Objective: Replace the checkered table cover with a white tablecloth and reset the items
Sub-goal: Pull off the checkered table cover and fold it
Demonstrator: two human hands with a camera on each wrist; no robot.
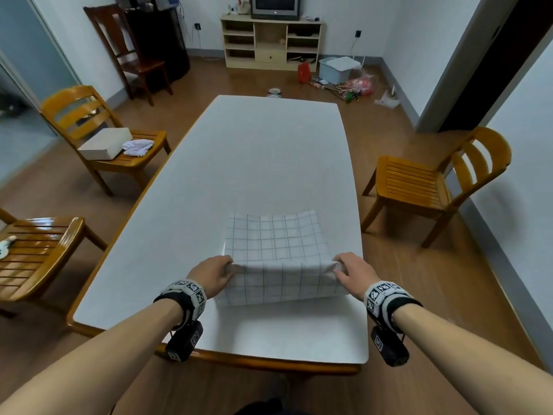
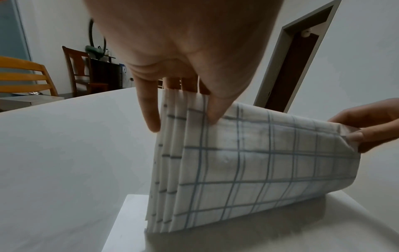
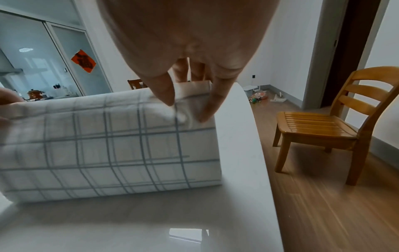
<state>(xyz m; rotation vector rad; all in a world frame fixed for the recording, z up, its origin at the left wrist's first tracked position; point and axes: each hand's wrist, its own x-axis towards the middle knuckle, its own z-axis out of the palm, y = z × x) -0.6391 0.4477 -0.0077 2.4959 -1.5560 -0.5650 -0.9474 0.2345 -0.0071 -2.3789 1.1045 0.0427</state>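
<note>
1. At the near end of the table [image 1: 269,151], the left hand [image 1: 213,276] is pinching the left corner of the folded checkered cover [image 1: 278,253], thumb [image 2: 212,109] on the near face and fingers [image 2: 149,110] over the stacked layers.
2. The right hand [image 1: 354,275] is pinching the opposite corner the same way, fingertips [image 3: 166,95] bunching the cloth a little.
3. The cover is sitting on the table's near-right part, its gripped edge raised, its far part lying flat; it looks to be in mid-fold.
4. To do this fold well, I would judge both corners should be travelling level and together, so the layers seen in the left wrist view are staying aligned; the right corner's bunching may need smoothing.
5. The white surface is lying bare around the cover, giving free room ahead and to the left.
6. The cover's right side is lying near the table's right edge, so drifting rightward is risking overhang.
7. A chair [image 1: 425,181] is standing well apart on the right; the left chair [image 1: 98,127] is carrying a white box [image 1: 104,143] and a crumpled white cloth [image 1: 137,146].
</note>
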